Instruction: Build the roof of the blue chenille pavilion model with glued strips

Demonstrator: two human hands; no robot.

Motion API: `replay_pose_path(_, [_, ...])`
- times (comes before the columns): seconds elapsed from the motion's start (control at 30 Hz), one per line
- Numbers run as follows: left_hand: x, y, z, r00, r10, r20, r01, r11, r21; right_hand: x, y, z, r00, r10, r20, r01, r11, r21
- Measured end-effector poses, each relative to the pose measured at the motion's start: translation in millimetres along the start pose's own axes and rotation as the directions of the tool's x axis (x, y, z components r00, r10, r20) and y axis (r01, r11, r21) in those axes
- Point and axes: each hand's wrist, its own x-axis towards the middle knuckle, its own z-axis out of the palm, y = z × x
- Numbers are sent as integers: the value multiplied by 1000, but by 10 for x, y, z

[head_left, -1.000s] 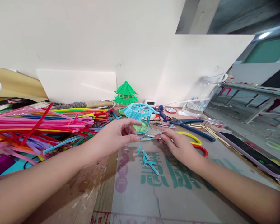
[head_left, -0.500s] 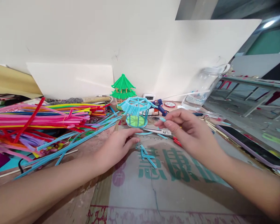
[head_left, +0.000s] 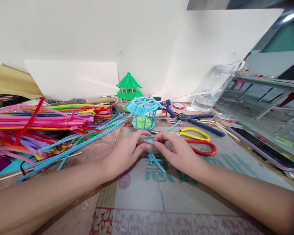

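Observation:
Between the thumb and fingertips of my right hand [head_left: 177, 148] is a short piece of light-blue pipe cleaner [head_left: 151, 141]. My left hand [head_left: 127, 151] faces it from the left, thumb and forefinger apart around the piece's free end; I see nothing gripped there. Just below the fingertips, several cut blue pipe cleaner pieces [head_left: 157, 165] lie on the mat. Behind both hands stands a small round blue pavilion [head_left: 144, 106] with a light-green base and a roof partly covered in blue strips. Scissors [head_left: 203, 151] with one yellow and one red handle lie beside my right hand, their blades partly hidden.
Bundles of coloured pipe cleaners [head_left: 41, 122] fill the left side. A green pagoda [head_left: 129, 85] stands behind the pavilion. Dark-blue pliers [head_left: 205, 124], a phone [head_left: 262, 145] and a clear water jug [head_left: 208, 89] are to the right. A white board [head_left: 142, 39] rises behind.
My right hand has moved left and down with the blue piece, close to my left fingers. The scissors' handles and the pliers have come into sight. The view has shifted slightly.

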Motion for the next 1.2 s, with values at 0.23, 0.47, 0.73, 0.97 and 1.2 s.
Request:
replay_pose_path(0.23, [-3, -13, 9, 997, 60, -53, -65, 993, -97, 7, 43, -32, 995, -70, -78, 72, 997, 15])
replay_pose_path(0.47, [35, 0, -41, 995, 57, -76, -61, 997, -56, 14, 96, -89, 987, -54, -153, 61, 997, 40])
replay_pose_path(0.73, [4, -29, -3, 971, 227, -72, -223, 973, 60, 47, -24, -38, 967, -119, -223, 138, 988, 68])
replay_pose_path(0.97, [5, -33, 5, 970, 228, -85, -224, 973, 57, 29, 15, -17, 964, -129, -234, 155, 983, 97])
replay_pose_path(1.2, [13, -37, 4, 975, 209, -76, -206, 978, 37, 17, 4, -20, 948, -197, -251, 225, 970, 89])
